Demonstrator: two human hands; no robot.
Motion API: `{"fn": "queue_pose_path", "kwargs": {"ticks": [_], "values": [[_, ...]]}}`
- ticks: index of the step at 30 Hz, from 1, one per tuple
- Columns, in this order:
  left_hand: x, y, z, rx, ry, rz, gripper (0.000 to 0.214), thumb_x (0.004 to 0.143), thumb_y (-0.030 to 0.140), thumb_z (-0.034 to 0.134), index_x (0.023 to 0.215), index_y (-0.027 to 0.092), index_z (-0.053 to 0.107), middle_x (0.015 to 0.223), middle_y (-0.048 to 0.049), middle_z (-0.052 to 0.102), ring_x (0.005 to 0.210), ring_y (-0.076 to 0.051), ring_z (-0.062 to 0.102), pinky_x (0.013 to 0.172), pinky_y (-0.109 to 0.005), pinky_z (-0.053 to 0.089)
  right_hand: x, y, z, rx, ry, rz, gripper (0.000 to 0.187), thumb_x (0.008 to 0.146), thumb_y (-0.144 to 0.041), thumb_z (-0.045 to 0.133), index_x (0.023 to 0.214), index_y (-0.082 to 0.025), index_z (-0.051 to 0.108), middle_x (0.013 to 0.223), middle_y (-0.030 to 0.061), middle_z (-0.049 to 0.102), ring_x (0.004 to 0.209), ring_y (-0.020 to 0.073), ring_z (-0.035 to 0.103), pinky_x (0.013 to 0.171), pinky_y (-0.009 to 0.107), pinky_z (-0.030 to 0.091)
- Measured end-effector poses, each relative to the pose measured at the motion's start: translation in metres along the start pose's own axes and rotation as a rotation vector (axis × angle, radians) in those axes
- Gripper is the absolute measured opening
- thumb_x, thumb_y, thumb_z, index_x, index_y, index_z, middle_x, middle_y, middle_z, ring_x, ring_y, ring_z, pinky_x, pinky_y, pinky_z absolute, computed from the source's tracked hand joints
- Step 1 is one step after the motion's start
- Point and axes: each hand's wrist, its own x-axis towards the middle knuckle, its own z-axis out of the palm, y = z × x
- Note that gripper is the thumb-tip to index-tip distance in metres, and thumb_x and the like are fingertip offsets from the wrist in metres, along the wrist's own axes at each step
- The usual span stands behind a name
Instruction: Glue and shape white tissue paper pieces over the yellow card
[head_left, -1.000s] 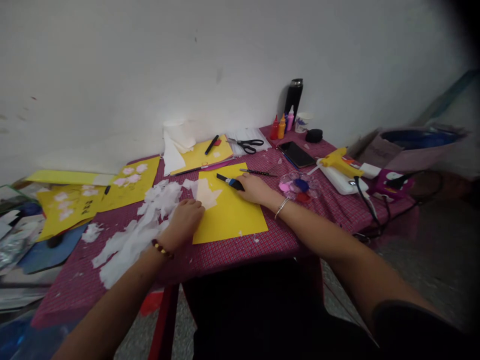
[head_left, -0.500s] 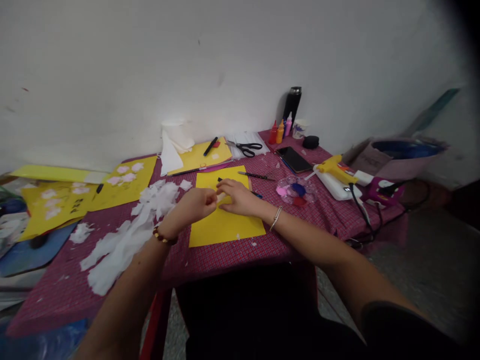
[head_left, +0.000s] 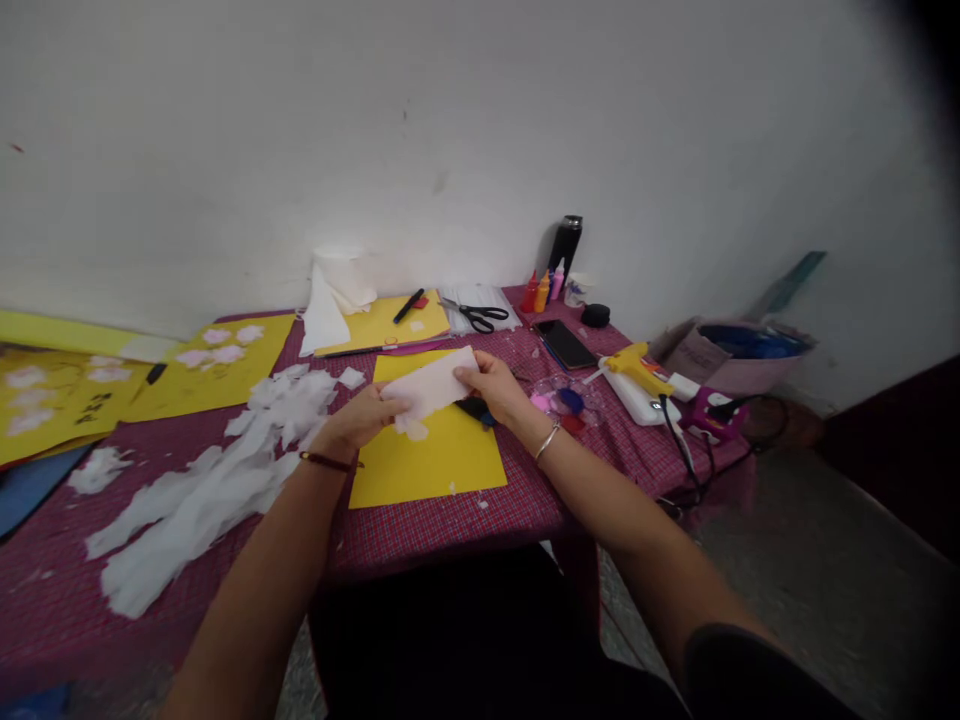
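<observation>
A strip of white tissue paper (head_left: 431,385) is stretched between my two hands, over a yellow sheet of paper (head_left: 431,465). My left hand (head_left: 364,415) pinches its left end, and my right hand (head_left: 495,387) grips the right end between thumb and fingers. Just below the strip, a small pale petal-like piece (head_left: 411,428) shows against the yellow sheet. Something dark, partly covered by my right hand, lies on the sheet's right side. Torn white tissue (head_left: 217,490) is heaped left of the sheet, with a small square piece (head_left: 351,378) near it.
Scissors (head_left: 480,316), a black marker (head_left: 409,305) and another yellow sheet (head_left: 375,325) lie at the back. To the right are a paint palette (head_left: 589,405), phone (head_left: 565,345), paint bottles (head_left: 541,292), black flask (head_left: 565,245) and yellow glue gun (head_left: 637,368). Yellow sheets with pale flowers (head_left: 225,353) lie left.
My hands were close together over the yellow sheet; now they are apart with a white tissue strip held between them. The view has shifted somewhat to the right.
</observation>
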Motion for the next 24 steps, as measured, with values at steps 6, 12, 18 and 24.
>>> {"fn": "queue_pose_path", "kwargs": {"ticks": [6,12,18,24], "values": [[0.005,0.004,0.013,-0.05,0.226,0.145,0.028,0.058,0.027,0.085,0.078,0.015,0.07,0.063,0.0013,0.066,0.05,-0.008,0.052,0.045,-0.019,0.041,0.001,-0.002,-0.008,-0.116,-0.012,-0.022,0.037,0.061,-0.041,0.077,0.089,-0.02,0.065,0.071,-0.004,0.065,0.053,0.0096,0.052,0.041,0.02,0.04],[-0.002,0.015,0.008,-0.11,0.294,0.199,0.028,0.057,0.022,0.083,0.081,0.017,0.07,0.072,0.0013,0.067,0.053,-0.007,0.052,0.043,-0.016,0.038,0.002,-0.009,-0.016,-0.079,-0.036,-0.074,0.033,0.062,-0.04,0.077,0.085,-0.02,0.064,0.066,-0.0052,0.063,0.052,0.0089,0.051,0.045,0.02,0.042],[-0.016,0.025,0.011,-0.192,0.191,0.27,0.007,0.063,0.015,0.074,0.068,0.018,0.07,0.056,0.0024,0.058,0.047,-0.005,0.049,0.047,-0.017,0.041,-0.002,-0.02,-0.018,-0.018,-0.078,-0.097,0.018,0.063,-0.03,0.073,0.074,-0.021,0.062,0.063,-0.0049,0.061,0.051,0.0089,0.052,0.047,0.02,0.043],[-0.024,0.03,0.01,-0.223,0.047,0.395,0.004,0.064,0.014,0.072,0.064,0.018,0.07,0.059,0.0003,0.056,0.049,-0.008,0.053,0.046,-0.019,0.04,-0.007,-0.024,-0.019,0.038,-0.197,-0.112,0.01,0.067,-0.026,0.069,0.069,-0.02,0.06,0.059,-0.0053,0.058,0.045,0.0068,0.051,0.043,0.019,0.041]]}}
